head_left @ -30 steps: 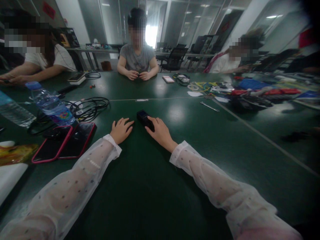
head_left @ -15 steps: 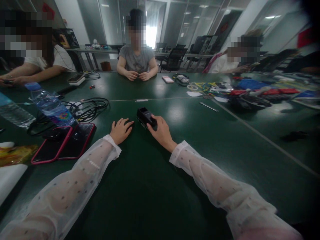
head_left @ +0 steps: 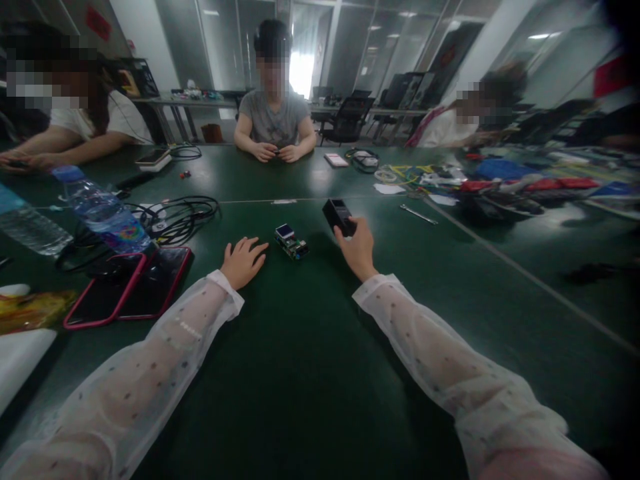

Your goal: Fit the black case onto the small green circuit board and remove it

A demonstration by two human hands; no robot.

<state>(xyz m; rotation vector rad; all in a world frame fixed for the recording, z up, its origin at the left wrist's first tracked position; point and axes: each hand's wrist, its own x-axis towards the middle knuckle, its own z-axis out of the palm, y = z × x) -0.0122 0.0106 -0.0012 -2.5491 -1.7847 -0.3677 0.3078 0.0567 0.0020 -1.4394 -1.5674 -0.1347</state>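
A clear water bottle (head_left: 103, 212) with a blue cap is on the dark green desk (head_left: 300, 373). Just left of it is a second bottle (head_left: 27, 227). To its right lies a tangle of black cables (head_left: 175, 215). Nearer than it, two phones (head_left: 127, 283) in red cases lie side by side. Well to its right lies a slim metal tool (head_left: 419, 213). Beyond it, across the desk, sits a person in a grey shirt (head_left: 276, 120).

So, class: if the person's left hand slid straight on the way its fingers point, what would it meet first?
Probably the small circuit board with a blue screen, which lies on the green table just beyond the fingertips of the left hand. Depth is hard to judge.
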